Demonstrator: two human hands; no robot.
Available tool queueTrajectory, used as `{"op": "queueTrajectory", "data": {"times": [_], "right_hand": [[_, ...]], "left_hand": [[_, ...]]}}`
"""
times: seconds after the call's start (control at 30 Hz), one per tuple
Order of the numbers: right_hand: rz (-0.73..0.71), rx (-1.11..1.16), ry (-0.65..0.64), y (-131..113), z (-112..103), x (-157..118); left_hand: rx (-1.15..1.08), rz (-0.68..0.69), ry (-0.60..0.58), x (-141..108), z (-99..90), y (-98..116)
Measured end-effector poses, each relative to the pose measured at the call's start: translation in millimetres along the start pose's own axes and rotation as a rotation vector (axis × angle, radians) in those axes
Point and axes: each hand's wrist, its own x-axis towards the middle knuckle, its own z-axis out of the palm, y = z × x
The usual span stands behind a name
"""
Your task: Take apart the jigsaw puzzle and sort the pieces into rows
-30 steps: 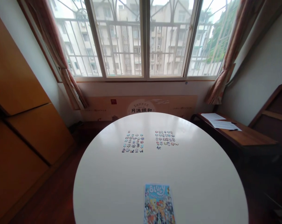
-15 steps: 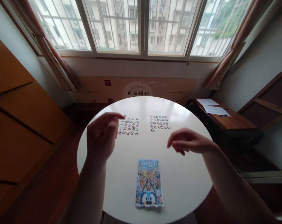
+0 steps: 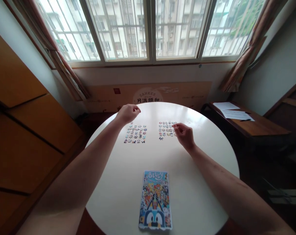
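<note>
Loose jigsaw puzzle pieces lie in two groups of rows: a left group and a right group. My left hand is beyond the top of the left group, fingers curled and closed, their tips turned to the right. At the right group's edge, my right hand has its thumb and fingers pinched over the outermost pieces, covering some of them. Anything inside either hand is hidden or too small to make out. Nearer to me lies a colourful Bluey picture sheet, face up.
Everything lies on a round white table. At the right stands a low wooden table with papers and a dark pen on it. A printed cardboard panel leans below the window; wooden cabinets stand at left.
My left hand has moved forward and right, past the left group, and its extended finger has curled in. My right hand has reached forward to the right group and closed into a pinch.
</note>
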Motion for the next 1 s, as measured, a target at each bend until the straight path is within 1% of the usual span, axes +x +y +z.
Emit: {"op": "queueTrajectory", "data": {"times": [0.07, 0.13, 0.27, 0.4, 0.53, 0.73, 0.87, 1.0], "right_hand": [[0.021, 0.014, 0.066, 3.1, 1.6, 2.5], [0.036, 0.030, 0.088, 5.3, 5.0, 3.4], [0.059, 0.051, 0.076, 9.2, 12.5, 2.1], [0.072, 0.049, 0.075, 12.0, 16.0, 1.7], [0.084, 0.052, 0.080, 13.8, 16.3, 3.1], [0.084, 0.046, 0.090, 15.9, 16.3, 2.5], [0.091, 0.042, 0.091, 16.1, 19.0, 1.0], [0.098, 0.022, 0.084, 15.2, 21.4, 0.1]], "left_hand": [[0.144, -0.075, -0.159, 5.6, 14.6, -12.4], [0.189, -0.099, -0.236, 9.2, 29.4, -21.7], [0.264, -0.108, -0.335, 18.9, 57.1, -33.0], [0.337, -0.079, -0.391, 34.3, 75.1, -37.3], [0.390, -0.046, -0.437, 46.6, 84.0, -35.4], [0.423, -0.001, -0.492, 56.0, 92.3, -31.6], [0.412, 0.017, -0.524, 59.8, 94.1, -35.9], [0.393, 0.023, -0.540, 58.4, 93.4, -40.9]]}}
